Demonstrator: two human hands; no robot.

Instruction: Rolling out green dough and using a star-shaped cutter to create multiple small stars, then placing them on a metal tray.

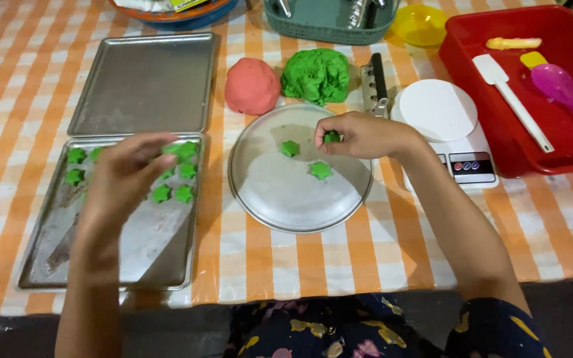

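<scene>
Pinching a small green dough piece (331, 137) between closed fingertips, the right hand (366, 134) holds it over the far edge of the round metal plate (266, 192), where two green star-shaped pieces (320, 170) lie. The left hand (124, 182) hovers over the baking tray (48, 255) of green stars, fingers loosely curled; whether its grip holds anything cannot be told. Soft and matte, the dough could probably deform under too firm a pinch.

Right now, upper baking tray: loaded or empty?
Empty. The upper baking tray shows bare metal; the green star pieces lie only on the lower tray.
</scene>
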